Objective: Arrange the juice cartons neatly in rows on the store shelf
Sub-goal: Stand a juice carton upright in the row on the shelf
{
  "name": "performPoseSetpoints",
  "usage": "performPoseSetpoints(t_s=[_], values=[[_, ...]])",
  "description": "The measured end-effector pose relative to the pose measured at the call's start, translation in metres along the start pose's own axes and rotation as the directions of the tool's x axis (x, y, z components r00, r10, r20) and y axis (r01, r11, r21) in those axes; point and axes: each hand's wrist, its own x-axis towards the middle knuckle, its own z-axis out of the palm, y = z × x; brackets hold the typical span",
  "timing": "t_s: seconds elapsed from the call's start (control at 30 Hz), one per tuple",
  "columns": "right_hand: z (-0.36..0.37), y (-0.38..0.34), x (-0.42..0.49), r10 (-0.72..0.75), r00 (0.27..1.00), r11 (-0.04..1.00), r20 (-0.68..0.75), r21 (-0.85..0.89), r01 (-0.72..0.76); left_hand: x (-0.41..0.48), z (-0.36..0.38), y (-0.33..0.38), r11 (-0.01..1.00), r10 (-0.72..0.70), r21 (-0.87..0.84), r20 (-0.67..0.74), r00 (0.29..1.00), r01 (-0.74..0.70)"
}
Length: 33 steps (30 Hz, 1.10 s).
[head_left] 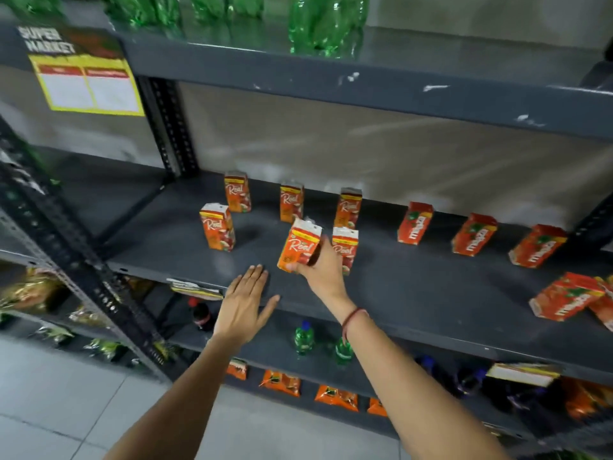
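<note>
My right hand (323,268) grips an orange Real juice carton (297,245), tilted and lifted just above the dark grey shelf (414,287). My left hand (245,302) hovers flat and open over the shelf's front edge, holding nothing. Several other Real cartons stand on the shelf: back left (237,191), front left (217,226), back middle (291,202), back right (348,207), and one (346,245) partly hidden behind my right hand. Further right stand three red Maaza cartons (415,223) (473,234) (537,246), with two more lying near the front (565,296).
Green bottles (318,24) fill the shelf above. A yellow supermarket sign (88,84) hangs at the upper left. Below are bottles (304,336) and orange snack packets (336,397). A slotted upright post (169,127) bounds the shelf's left end.
</note>
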Motion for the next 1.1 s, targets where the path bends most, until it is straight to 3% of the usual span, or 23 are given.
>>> performPoseSetpoints(t_s=[0.23,0.5,0.63,0.73,0.83,1.1], values=[[0.036,0.006,0.038,0.039,0.998,0.965,0.038,-0.262,-0.028,0.000,0.003,-0.003,0.999,0.020,-0.028,0.030,0.999,-0.019],[0.040,0.024,0.035,0.036,0.998,0.965,0.055,-0.263,-0.020,-0.001,0.006,-0.003,0.999,0.025,-0.022,0.030,0.999,-0.024],[0.027,0.044,0.001,-0.025,0.999,0.971,-0.026,-0.237,0.018,-0.002,0.007,0.004,0.998,0.029,-0.048,-0.004,1.000,-0.029],[-0.005,0.057,-0.030,-0.128,0.989,0.959,-0.074,-0.263,0.104,-0.004,0.010,0.026,0.989,0.113,-0.092,-0.043,0.993,-0.116],[-0.055,0.076,-0.052,-0.198,0.957,0.945,-0.210,-0.299,0.130,0.000,0.019,0.070,0.966,0.201,-0.159,-0.027,0.979,-0.203],[-0.225,0.137,-0.084,-0.117,0.827,0.934,-0.550,-0.343,-0.096,0.026,0.058,0.223,0.888,0.431,-0.216,0.078,0.899,-0.407]])
